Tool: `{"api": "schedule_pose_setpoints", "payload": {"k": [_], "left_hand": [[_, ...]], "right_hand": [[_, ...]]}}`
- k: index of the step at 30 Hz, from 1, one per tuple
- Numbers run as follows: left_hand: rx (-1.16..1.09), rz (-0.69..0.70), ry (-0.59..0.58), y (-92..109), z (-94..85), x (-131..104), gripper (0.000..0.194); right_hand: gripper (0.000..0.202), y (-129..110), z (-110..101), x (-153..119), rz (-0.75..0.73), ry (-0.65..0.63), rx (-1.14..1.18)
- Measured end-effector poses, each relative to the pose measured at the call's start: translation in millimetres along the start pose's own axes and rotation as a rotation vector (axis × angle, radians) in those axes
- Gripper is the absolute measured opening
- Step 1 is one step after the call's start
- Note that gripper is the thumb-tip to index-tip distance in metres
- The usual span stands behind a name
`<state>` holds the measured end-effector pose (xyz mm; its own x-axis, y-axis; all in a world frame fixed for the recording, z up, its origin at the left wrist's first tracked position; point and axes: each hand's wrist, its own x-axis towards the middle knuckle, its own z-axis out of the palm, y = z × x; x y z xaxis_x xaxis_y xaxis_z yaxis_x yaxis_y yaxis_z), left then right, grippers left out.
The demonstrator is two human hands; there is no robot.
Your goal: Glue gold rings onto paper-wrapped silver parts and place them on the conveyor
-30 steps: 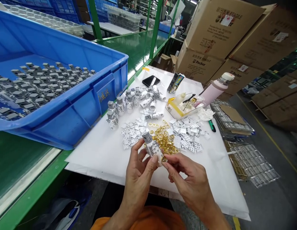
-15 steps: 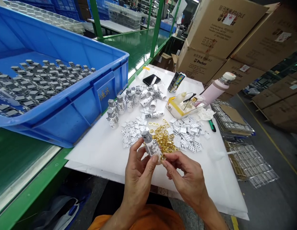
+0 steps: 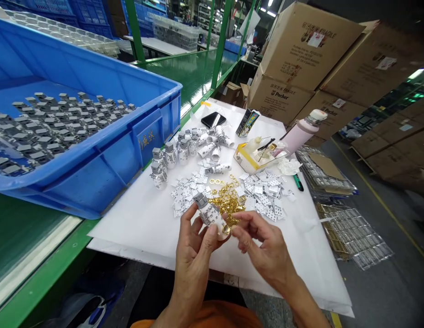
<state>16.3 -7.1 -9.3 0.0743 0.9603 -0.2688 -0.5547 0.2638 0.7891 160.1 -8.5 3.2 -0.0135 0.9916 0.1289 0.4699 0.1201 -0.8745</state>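
My left hand (image 3: 194, 246) is closed around a small white cylindrical model part (image 3: 210, 217) with a grey ridged top, held tilted over the table. A gold ring (image 3: 226, 229) lies against its lower end. Just right of the ring is my right hand (image 3: 264, 248), its thumb and forefinger a little apart and nothing visible between them. Beyond the hands lie a heap of small gold rings (image 3: 228, 198) and two spreads of white spotted pieces, one on the left (image 3: 187, 191) and one on the right (image 3: 266, 193).
Several similar parts (image 3: 159, 175) stand at the table's left. White tubes (image 3: 206, 150), a phone (image 3: 213, 120), a tray of tools and bottles (image 3: 242, 159) and a pink bottle (image 3: 300, 135) are farther back. A blue crate (image 3: 153, 132) of grey-topped parts borders the left side.
My right thumb and forefinger have come off the gold ring, which stays at the model part's end. My left hand has shifted slightly left and tilted the part more.
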Motion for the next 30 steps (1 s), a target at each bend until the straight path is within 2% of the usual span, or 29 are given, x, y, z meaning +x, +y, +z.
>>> {"api": "schedule_pose_setpoints", "payload": {"k": [3,7,10,13,16,20,21,22,24,27,30], "left_hand": [[-0.019,-0.076,-0.004,6,-1.4,1,0.050],[-0.029,-0.161,-0.071,11,-6.6,3,0.059],[-0.011,-0.175,-0.122,13,-10.4,2,0.057],[0.034,-0.154,-0.178,15,-12.9,1,0.060],[0.115,-0.090,-0.179,12,-13.7,2,0.072],[0.221,0.014,-0.155,6,-12.5,4,0.067],[0.248,0.033,-0.155,4,-12.0,5,0.065],[0.273,0.049,-0.155,3,-11.6,5,0.063],[0.317,0.072,-0.159,2,-10.8,5,0.061],[0.380,0.107,-0.172,0,-10.1,4,0.058],[0.424,0.128,-0.186,-1,-9.0,2,0.057]], "right_hand": [[0.028,11,-31,45,-0.006,0.270,-0.110],[0.030,44,-70,129,-0.005,0.605,-0.237],[0.017,64,-79,178,-0.005,0.701,-0.327],[0.014,66,-80,195,-0.063,0.723,-0.382],[0.015,47,-81,183,-0.175,0.780,-0.397],[0.018,2,-69,129,-0.321,0.858,-0.329],[0.016,-10,-62,111,-0.367,0.814,-0.180],[0.015,-21,-54,93,-0.380,0.711,-0.039],[0.010,-37,-37,59,-0.333,0.527,0.162],[0.005,-45,-21,26,-0.259,0.375,0.185],[0.007,-37,-15,15,-0.247,0.287,0.107]]}}
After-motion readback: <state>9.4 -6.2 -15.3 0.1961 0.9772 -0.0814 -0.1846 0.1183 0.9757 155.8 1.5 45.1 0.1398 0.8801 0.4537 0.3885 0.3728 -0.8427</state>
